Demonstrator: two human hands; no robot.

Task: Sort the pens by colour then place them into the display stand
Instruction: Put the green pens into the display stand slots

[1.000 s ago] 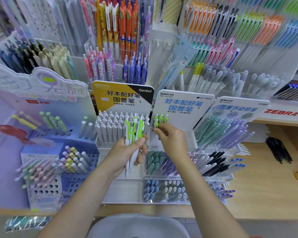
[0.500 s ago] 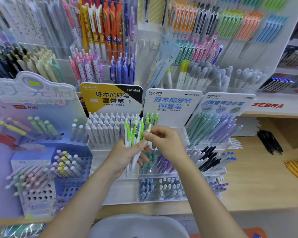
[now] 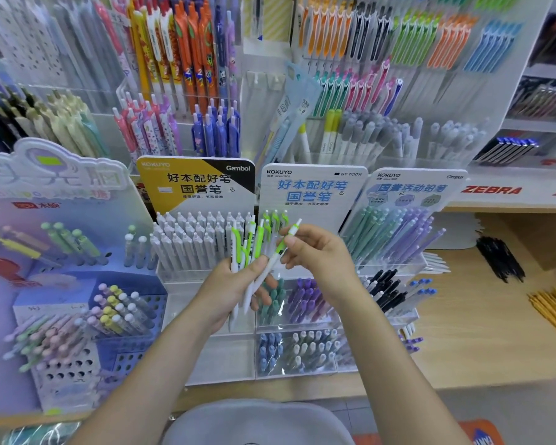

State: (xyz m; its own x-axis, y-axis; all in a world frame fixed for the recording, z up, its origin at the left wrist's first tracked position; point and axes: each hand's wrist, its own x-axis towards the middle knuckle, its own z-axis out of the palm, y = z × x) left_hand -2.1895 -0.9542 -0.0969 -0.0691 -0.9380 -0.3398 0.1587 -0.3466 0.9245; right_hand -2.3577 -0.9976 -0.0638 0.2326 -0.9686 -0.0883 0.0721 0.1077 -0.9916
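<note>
My left hand grips a bunch of white pens with lime-green clips, held upright in front of the clear display stand. My right hand pinches one more green-clipped pen near its top end; that pen slants down to the left, and its lower part lies against the bunch under my left thumb. A few green-clipped pens stand in the top tier of the stand, under the blue-lettered sign. Lower tiers hold teal, purple, black and blue pens.
White pens fill the tier on the left under the yellow sign. A blue perforated holder with pastel pens stands at the left. Loose black pens and yellow pencils lie on the wooden shelf at the right. Racks of pens cover the back wall.
My right hand drew back from the green pens in the stand's top tier to the bunch and now pulls one green-clipped pen out of it, up and to the right.
</note>
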